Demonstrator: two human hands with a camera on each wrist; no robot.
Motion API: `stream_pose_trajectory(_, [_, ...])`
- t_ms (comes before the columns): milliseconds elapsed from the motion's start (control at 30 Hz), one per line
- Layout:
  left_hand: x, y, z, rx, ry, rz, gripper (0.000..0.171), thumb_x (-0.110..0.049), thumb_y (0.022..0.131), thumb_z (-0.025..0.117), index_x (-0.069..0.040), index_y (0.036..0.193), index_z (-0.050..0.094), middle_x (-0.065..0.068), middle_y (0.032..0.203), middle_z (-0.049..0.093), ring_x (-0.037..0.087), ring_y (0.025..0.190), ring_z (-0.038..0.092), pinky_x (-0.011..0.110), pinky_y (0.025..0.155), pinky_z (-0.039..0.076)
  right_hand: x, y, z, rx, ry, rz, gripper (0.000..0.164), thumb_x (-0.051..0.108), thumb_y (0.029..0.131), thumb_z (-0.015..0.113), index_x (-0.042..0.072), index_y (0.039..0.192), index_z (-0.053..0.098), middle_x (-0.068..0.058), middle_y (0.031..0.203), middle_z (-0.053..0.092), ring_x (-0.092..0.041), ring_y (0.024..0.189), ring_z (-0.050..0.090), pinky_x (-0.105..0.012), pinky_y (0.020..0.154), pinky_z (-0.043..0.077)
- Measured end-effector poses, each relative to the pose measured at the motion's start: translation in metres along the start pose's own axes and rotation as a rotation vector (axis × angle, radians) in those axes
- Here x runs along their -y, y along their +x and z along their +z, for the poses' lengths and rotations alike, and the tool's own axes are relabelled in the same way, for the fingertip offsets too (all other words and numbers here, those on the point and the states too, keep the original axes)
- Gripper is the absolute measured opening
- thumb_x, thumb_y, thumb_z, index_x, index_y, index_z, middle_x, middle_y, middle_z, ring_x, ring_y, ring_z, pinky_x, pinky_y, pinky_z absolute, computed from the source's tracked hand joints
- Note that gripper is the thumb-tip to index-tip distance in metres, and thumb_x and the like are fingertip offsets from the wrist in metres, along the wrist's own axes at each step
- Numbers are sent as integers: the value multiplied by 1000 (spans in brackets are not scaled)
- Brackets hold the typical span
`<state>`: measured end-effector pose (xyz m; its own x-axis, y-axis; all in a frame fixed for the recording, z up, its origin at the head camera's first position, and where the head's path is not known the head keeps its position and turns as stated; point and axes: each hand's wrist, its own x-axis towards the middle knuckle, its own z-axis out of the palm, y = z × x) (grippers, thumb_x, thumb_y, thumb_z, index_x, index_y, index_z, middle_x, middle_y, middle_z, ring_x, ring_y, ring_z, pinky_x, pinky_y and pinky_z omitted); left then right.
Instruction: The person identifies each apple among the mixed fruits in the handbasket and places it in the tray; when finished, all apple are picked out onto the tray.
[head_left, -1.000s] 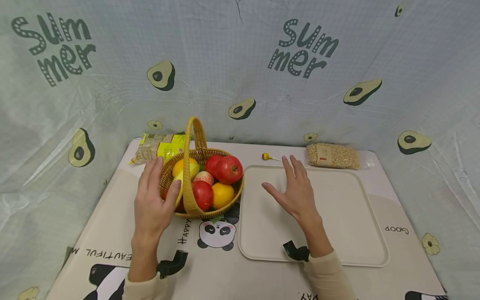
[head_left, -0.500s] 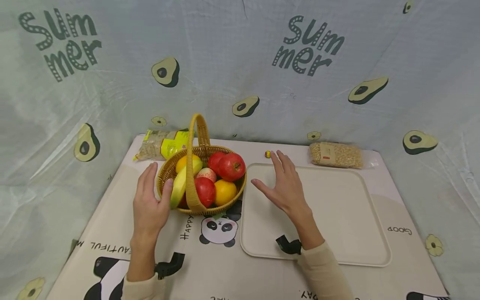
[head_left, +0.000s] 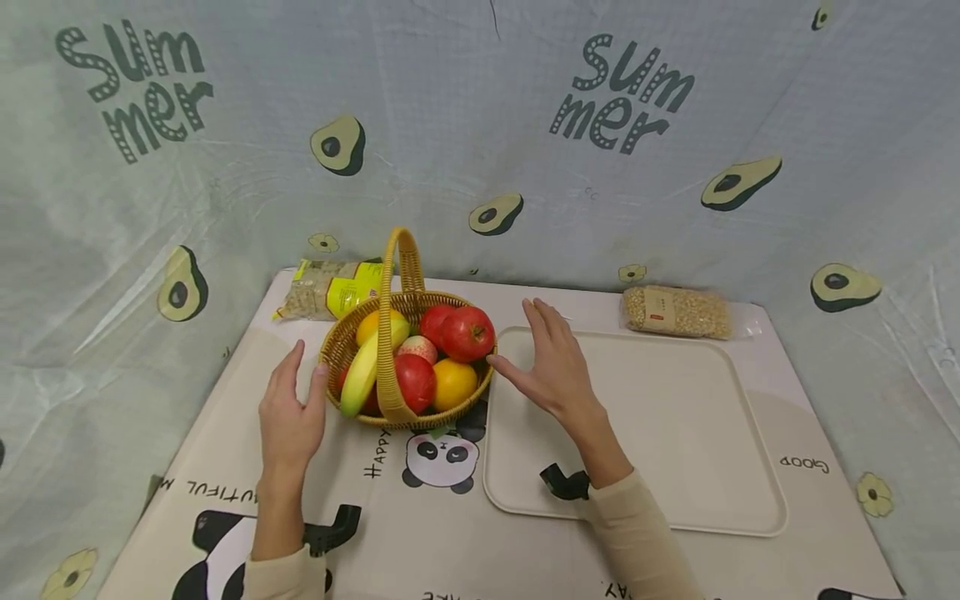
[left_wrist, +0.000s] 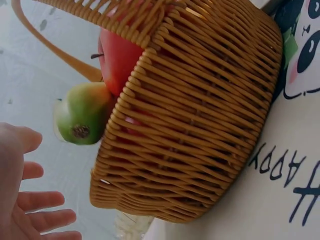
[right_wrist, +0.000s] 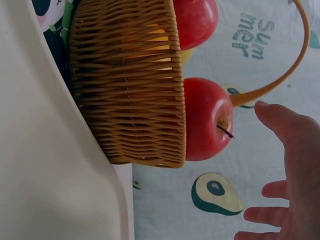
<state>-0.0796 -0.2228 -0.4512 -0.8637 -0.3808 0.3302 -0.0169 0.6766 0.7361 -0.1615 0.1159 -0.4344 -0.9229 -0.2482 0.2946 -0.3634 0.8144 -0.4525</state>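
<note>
A yellow-brown wicker basket [head_left: 480,392] with a tall arched handle [head_left: 387,367] stands left of centre on the table. In it lie a banana [head_left: 362,373], several red apples [head_left: 468,333], oranges [head_left: 454,384] and a pale pinkish fruit [head_left: 417,348]. My left hand [head_left: 291,421] hovers at the basket's left side, fingers spread, holding nothing; in the left wrist view a gap shows between the fingers and the wicker wall [left_wrist: 190,115]. On the other side, my right hand [head_left: 551,358] is held with straight fingers, its thumb near the rim and the apple [right_wrist: 207,120]. Neither hand grips anything.
A cream tray [head_left: 637,433] lies to the right of the basket, under my right forearm. Behind the basket is a yellow-labelled plastic bag [head_left: 322,290]; a clear bag of beige grains [head_left: 678,312] lies at the back right. A printed curtain [head_left: 450,125] rises behind the table.
My right hand has moved left toward the basket and now covers most of the lollipop. My left hand has drawn slightly back and away from the basket's edge. The head view has shifted a little.
</note>
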Motion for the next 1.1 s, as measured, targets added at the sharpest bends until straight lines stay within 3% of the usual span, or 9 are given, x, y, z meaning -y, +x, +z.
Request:
stream_pose_trajectory(200, [10,-4,6,64,3,-39,53,-34,104,51,-12,152,44,19,151,50,42,134,52,61,112,41,-1,4,9,29,27,1,94,65,84,63,11,156,34,-14,160,37,-35,146,37,-58,119,35])
stream_pose_trajectory(400, [17,-7,13,89,6,-20,51,-31,104,53,-10,150,48,16,150,52,40,134,54,59,113,41,1,9,17,67,67,8,95,67,84,62,13,157,33,-11,161,36,-32,148,36,-58,120,35])
stream_pose_trajectory(667, [28,-7,18,65,56,3,47,-24,102,57,-6,146,52,17,149,53,40,136,52,57,113,41,6,21,32,140,193,-7,98,65,82,67,15,158,30,-8,162,35,-29,149,34,-56,120,36])
stream_pose_trajectory(1100, [36,-7,25,1,21,43,43,-20,100,60,-5,140,58,17,143,58,38,128,59,55,107,47,5,31,56,175,358,-63,95,50,82,76,15,157,29,-8,158,39,-27,141,45,-49,114,45])
